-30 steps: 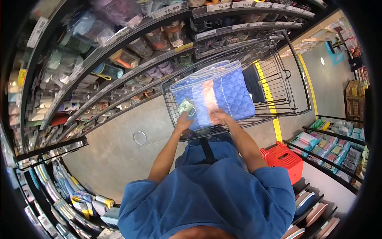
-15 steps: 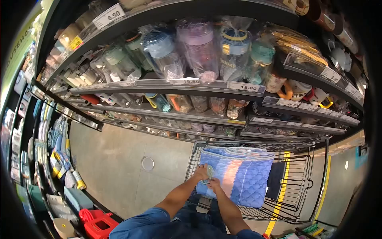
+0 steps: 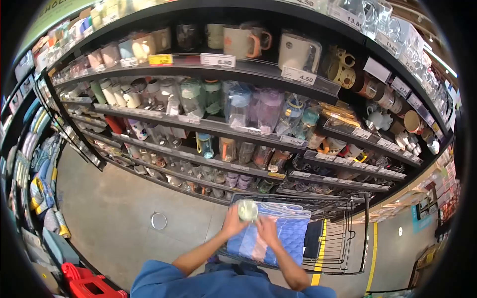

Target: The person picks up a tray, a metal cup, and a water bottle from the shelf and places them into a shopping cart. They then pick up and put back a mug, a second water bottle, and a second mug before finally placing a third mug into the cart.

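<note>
A container with a round, pale green top (image 3: 248,210) is held up over the cart, its top facing me; its lower part is hidden. Wrapped around its left side is my left hand (image 3: 232,221), closed on it. My right hand (image 3: 267,230) is at its lower right, fingers curled against it. Beneath both hands, a folded blue quilted item (image 3: 290,233) with a peach band lies in the black wire shopping cart (image 3: 343,243).
Shelves ahead carry mugs (image 3: 238,42), wrapped bottles (image 3: 238,104) and price tags (image 3: 217,60). Folded textiles (image 3: 47,174) and a red plastic item (image 3: 92,283) line the left side. A round plate (image 3: 158,220) is set in the floor.
My view has tilted up, bringing the upper mug shelf into sight. Both hands have raised the green-topped container, and its round top now faces me more fully.
</note>
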Tool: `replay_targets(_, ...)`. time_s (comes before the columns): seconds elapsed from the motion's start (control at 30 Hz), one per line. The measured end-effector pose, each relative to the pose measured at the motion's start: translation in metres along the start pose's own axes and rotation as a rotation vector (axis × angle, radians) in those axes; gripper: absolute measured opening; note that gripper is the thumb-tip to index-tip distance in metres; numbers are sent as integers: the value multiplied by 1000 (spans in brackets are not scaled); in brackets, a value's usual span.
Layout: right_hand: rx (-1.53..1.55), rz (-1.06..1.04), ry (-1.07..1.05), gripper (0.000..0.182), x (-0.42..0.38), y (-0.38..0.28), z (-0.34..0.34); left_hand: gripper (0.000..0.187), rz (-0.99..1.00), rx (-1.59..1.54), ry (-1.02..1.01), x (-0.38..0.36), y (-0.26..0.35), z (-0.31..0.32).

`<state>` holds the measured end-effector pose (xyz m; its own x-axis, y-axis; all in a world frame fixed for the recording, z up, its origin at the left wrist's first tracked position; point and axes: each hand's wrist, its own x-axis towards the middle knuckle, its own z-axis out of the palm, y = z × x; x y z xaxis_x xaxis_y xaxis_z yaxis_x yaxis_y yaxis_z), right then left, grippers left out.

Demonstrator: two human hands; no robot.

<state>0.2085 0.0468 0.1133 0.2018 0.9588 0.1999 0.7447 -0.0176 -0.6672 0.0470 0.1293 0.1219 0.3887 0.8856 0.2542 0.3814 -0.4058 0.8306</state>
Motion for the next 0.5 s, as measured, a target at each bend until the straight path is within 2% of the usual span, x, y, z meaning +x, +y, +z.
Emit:
replay_targets(0.03, -86, -163, 110, 20, 30, -35, -24, 75, 112, -70, 79, 29, 22, -29)
replay_targets(0.07, -46, -291, 167, 20, 61, -72, -50, 76, 109, -77, 167, 51, 49, -59)
replay_targets(0.1, -63, -433, 205, 22, 91, -113, -79, 77, 210, -36, 251, 72, 84, -100)
replay_targets(0.13, -138, -543, 244, 25, 116, -151, -104, 77, 226, -49, 329, 87, 116, -136)
replay_targets(0.2, -170, -818, 371, 35, 159, -230, -151, 78, 588, 52, 625, 128, 160, -196)
replay_targets(0.27, -186, -975, 525, 35, 203, -290, -176, 78, 851, 84, 850, 170, 194, -251)
replay_targets(0.3, -180, -1046, 565, 34, 226, -317, -186, 79, 846, 73, 866, 189, 209, -275)
replay_targets(0.33, -149, -1096, 617, 33, 251, -336, -192, 79, 842, 60, 883, 207, 221, -295)
replay_targets(0.43, -97, -994, 576, 29, 309, -371, -198, 78, 829, 142, 902, 258, 234, -337)
replay_targets(0.5, -93, -979, 586, 28, 335, -378, -196, 76, 805, 21, 813, 286, 226, -348)
